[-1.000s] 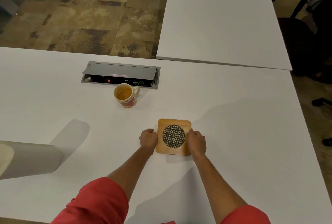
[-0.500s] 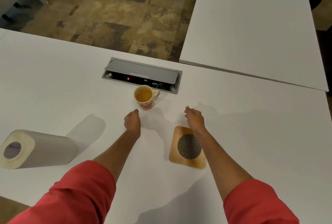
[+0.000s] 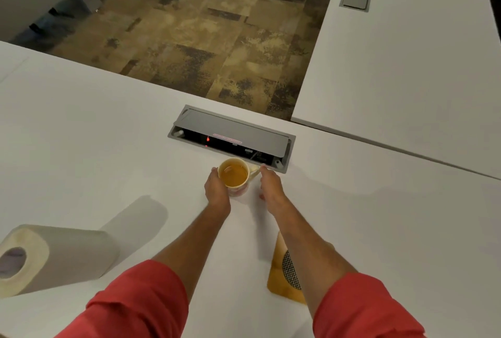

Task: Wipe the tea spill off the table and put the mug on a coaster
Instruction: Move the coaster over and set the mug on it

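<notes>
A cream mug (image 3: 233, 175) with a red pattern, full of amber tea, stands on the white table (image 3: 81, 134) just in front of the cable box. My left hand (image 3: 215, 188) cups the mug's left side. My right hand (image 3: 271, 186) is open beside the handle on the mug's right, fingertips close to it. The wooden coaster (image 3: 282, 275) with a dark mesh centre lies nearer to me, partly hidden under my right forearm. I cannot make out any tea spill on the tabletop.
A paper towel roll (image 3: 54, 256) lies on its side at the near left. An open grey cable box (image 3: 230, 134) is sunk into the table right behind the mug. A second white table (image 3: 406, 53) joins at the far right; carpet floor lies beyond.
Both hands left the coaster and reached forward to the mug. The left hand has come onto the mug's side and the right hand has come up beside its handle. The view shifted forward.
</notes>
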